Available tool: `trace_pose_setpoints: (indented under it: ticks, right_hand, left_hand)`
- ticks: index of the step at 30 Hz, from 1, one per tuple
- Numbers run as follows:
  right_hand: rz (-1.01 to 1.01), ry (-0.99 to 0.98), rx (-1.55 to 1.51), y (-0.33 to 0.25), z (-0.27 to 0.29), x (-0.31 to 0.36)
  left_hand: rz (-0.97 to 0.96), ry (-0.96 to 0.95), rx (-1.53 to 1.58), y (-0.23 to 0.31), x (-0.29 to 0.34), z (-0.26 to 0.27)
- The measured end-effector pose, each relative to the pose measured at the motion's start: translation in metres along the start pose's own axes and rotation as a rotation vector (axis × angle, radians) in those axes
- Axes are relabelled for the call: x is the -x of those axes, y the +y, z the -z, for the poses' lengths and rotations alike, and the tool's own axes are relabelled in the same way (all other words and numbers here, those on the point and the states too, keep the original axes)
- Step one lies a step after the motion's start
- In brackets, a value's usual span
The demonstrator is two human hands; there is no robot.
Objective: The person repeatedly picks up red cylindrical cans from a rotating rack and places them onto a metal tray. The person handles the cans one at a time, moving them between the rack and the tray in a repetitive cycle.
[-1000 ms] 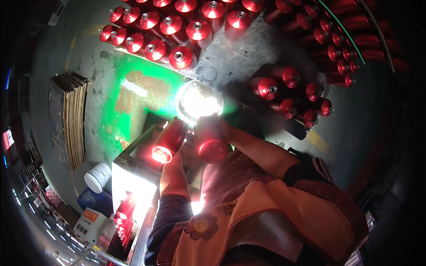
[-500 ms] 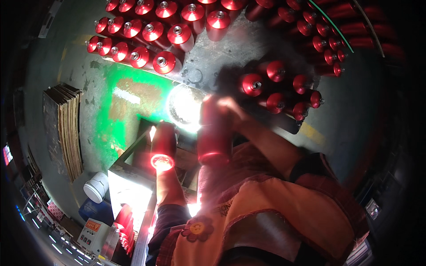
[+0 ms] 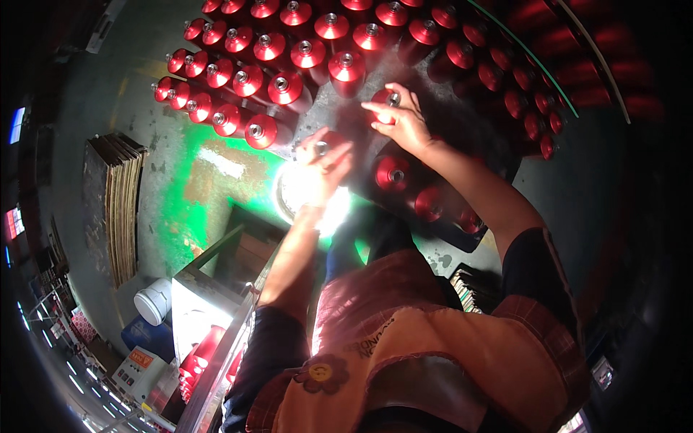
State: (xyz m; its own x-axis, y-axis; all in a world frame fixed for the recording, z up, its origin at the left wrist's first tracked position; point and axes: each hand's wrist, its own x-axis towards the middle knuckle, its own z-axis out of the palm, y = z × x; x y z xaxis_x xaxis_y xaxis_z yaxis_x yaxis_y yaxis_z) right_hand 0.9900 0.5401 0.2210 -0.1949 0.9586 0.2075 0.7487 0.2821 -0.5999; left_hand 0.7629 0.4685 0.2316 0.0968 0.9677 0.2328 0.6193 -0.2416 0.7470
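Note:
Upright in front of me are two red metal bottles with cone-shaped shoulders and narrow silver necks. My left hand (image 3: pixel 328 166) has its fingers closed around the top of the left bottle (image 3: pixel 335 139), just beyond a glaring round lamp (image 3: pixel 286 193). Farther forward and to the right, my right hand (image 3: pixel 408 126) grips the other bottle (image 3: pixel 380 97) at its shoulder, with thumb and fingers around the neck. Both bottles' lower bodies are hidden or dark, so I cannot tell whether they rest on the dark surface. Single red bottles (image 3: pixel 390 174) stand beneath my right forearm.
Dense rows of red bottles (image 3: pixel 247 81) fill the far side. At left stand a stack of worn boards (image 3: pixel 119 209) and a white bucket (image 3: pixel 152 302). An open box-like frame (image 3: pixel 216 260) and a control box (image 3: pixel 138 372) lie lower left. A green strip (image 3: pixel 534 61) arcs across the upper right.
Both hands have moved forward, away from my body. The bottles, held lengthwise near my lap before, now stand neck up. My view has shifted slightly.

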Motion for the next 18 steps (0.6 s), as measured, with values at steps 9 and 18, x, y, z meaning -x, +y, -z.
trace_pose_setpoints:
  ticks: [9,18]
  right_hand:
    - [0.125,-0.335,0.018,0.001,0.054,0.011]
    - [0.014,-0.34,0.007,-0.002,-0.032,-0.112]
  left_hand:
    - [-0.107,-0.093,-0.037,0.003,0.017,-0.011]
    - [0.216,0.169,-0.272,-0.08,-0.039,0.057]
